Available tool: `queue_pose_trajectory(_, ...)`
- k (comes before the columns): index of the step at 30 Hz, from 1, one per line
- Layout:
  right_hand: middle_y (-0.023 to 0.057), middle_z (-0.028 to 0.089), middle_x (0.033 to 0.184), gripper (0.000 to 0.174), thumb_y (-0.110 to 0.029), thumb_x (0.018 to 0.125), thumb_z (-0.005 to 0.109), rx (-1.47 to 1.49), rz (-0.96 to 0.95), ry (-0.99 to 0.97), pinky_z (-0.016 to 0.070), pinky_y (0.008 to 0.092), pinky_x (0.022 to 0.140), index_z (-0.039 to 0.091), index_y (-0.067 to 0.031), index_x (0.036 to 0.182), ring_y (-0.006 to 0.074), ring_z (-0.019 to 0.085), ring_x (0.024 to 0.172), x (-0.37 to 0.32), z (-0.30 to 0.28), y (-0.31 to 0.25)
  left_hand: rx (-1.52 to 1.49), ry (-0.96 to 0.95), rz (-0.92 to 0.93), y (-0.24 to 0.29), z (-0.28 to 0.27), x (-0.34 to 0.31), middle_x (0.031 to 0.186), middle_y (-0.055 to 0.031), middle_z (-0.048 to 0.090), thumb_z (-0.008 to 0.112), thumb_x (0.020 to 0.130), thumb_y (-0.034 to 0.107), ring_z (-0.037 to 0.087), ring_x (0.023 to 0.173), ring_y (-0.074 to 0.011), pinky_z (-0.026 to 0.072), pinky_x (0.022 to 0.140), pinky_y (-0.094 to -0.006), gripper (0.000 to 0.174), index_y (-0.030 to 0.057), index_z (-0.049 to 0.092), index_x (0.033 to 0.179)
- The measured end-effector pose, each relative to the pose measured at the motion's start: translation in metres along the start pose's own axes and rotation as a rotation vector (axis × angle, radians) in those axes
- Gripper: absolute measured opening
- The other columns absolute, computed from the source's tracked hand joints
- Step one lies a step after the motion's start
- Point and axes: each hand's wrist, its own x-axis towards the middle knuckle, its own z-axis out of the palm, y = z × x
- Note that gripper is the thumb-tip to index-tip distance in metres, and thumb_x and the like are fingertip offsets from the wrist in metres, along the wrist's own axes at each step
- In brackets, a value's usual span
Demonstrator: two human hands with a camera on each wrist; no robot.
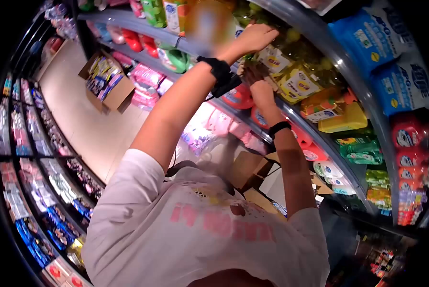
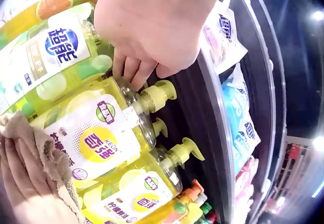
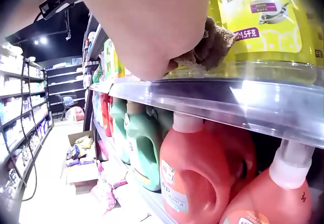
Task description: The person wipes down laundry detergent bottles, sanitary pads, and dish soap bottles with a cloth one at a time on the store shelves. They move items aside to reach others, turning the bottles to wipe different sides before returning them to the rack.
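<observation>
My right hand (image 1: 263, 94) holds a brown cloth (image 3: 215, 44) against the front of a yellow pump bottle with a lemon label (image 2: 96, 133). The left wrist view shows that hand's fingers (image 2: 23, 176) lying along the cloth. My left hand (image 2: 152, 29) is at the top of the neighbouring green-yellow bottle (image 2: 61, 57), fingers curled down around its neck, which the hand hides. Those fingertips come right to the shoulder of the lemon bottle. Another yellow pump bottle (image 2: 136, 196) stands beside it in the row.
A shelf edge (image 3: 243, 100) runs below the bottles. Red detergent jugs (image 3: 190, 168) and green jugs (image 3: 142, 148) fill the shelf underneath. Blue bags (image 1: 367, 36) lie on the shelf above. An open carton of packets (image 1: 106, 81) sits on the aisle floor.
</observation>
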Motion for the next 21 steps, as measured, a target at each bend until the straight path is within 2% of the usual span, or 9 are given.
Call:
queue_pose_trajectory(1,0.0071,0.038,0.139,0.060,-0.003,0.075,0.048,-0.051,0.053,-0.134,0.0524,0.0348,0.071,0.039,-0.0091,0.134,0.0242,0.058,0.098,0.000,-0.003,-0.006,-0.019,-0.057,-0.028,-0.003,-0.001,0.003,0.098,-0.0125,0.062,0.032,0.089,0.033,0.056,0.094,-0.0360,0.0309,0.094,-0.0554,0.035,0.0142,0.059,0.100)
queue_pose_trajectory(5,0.0166,0.060,0.064,0.007,-0.003,0.063,0.058,0.145,0.023,0.043,0.0494,0.0439,0.062,0.065,-0.0025,0.061,0.0323,0.061,0.069,-0.007,-0.016,-0.008,0.175,-0.127,0.196,-0.045,0.028,0.024,0.108,-0.0100,0.060,0.034,0.089,0.033,0.054,0.104,-0.0305,0.0362,0.088,-0.0577,0.036,0.0179,0.056,0.114)
queue_pose_trajectory(7,0.0173,0.060,0.065,0.007,-0.001,0.062,0.058,0.174,0.030,0.073,0.0485,0.0459,0.062,0.065,-0.0013,0.063,0.0333,0.060,0.068,-0.007,-0.007,-0.010,0.083,-0.294,0.022,-0.015,-0.001,0.020,0.096,-0.0203,0.059,0.038,0.088,0.021,0.055,0.088,-0.0404,0.0448,0.076,-0.0461,0.027,0.0044,0.057,0.095)
queue_pose_trajectory(8,0.0182,0.063,0.082,0.024,0.001,0.064,0.054,0.141,0.132,-0.169,0.0486,0.0455,0.066,0.068,0.0005,0.084,0.0345,0.060,0.073,-0.003,-0.019,-0.017,0.008,-0.323,-0.033,-0.012,-0.005,0.023,0.097,-0.0202,0.059,0.039,0.087,0.024,0.055,0.089,-0.0397,0.0448,0.075,-0.0462,0.027,0.0055,0.057,0.096)
queue_pose_trajectory(9,0.0141,0.062,0.105,0.038,-0.003,0.075,0.049,0.182,0.103,0.144,0.0510,0.0396,0.071,0.058,-0.0023,0.113,0.0292,0.061,0.085,-0.006,-0.017,-0.024,-0.068,-0.347,-0.083,-0.011,-0.006,0.023,0.098,-0.0201,0.058,0.041,0.086,0.027,0.055,0.090,-0.0389,0.0447,0.074,-0.0463,0.027,0.0066,0.056,0.097)
queue_pose_trajectory(11,0.0089,0.050,0.127,0.050,-0.001,0.076,0.047,0.118,0.046,0.239,0.0467,0.0355,0.085,0.047,-0.0040,0.126,0.0255,0.053,0.108,-0.007,-0.016,-0.029,0.187,-0.248,0.276,-0.018,-0.003,0.016,0.098,-0.0213,0.058,0.042,0.086,0.032,0.056,0.090,-0.0382,0.0449,0.073,-0.0464,0.032,0.0075,0.056,0.100)
queue_pose_trajectory(13,0.0067,0.043,0.134,0.048,0.000,0.075,0.046,0.109,0.090,0.122,0.0398,0.0336,0.096,0.050,-0.0036,0.123,0.0236,0.040,0.123,-0.006,-0.025,-0.033,0.045,-0.286,-0.214,-0.007,0.014,0.029,0.110,-0.0082,0.060,0.036,0.089,0.036,0.054,0.106,-0.0278,0.0346,0.090,-0.0560,0.037,0.0192,0.054,0.117)
queue_pose_trajectory(19,0.0112,0.048,0.128,0.057,0.005,0.069,0.052,0.166,0.144,0.116,0.0339,0.0381,0.100,0.048,-0.0039,0.125,0.0289,0.040,0.122,-0.007,-0.009,-0.034,0.053,0.198,0.121,0.029,-0.007,-0.070,0.135,-0.0119,0.042,0.047,0.085,0.031,0.037,0.126,-0.0282,0.0204,0.105,-0.0517,0.054,0.0077,0.038,0.133)
queue_pose_trajectory(21,0.0134,0.051,0.122,0.051,0.007,0.072,0.051,0.730,0.583,-0.033,0.0347,0.0399,0.098,0.050,-0.0026,0.122,0.0330,0.044,0.115,0.009,-0.055,-0.061,-0.111,0.182,0.028,0.023,-0.028,-0.120,0.140,-0.0120,0.035,0.049,0.086,0.028,0.031,0.131,-0.0279,0.0153,0.108,-0.0524,0.057,0.0074,0.033,0.136)
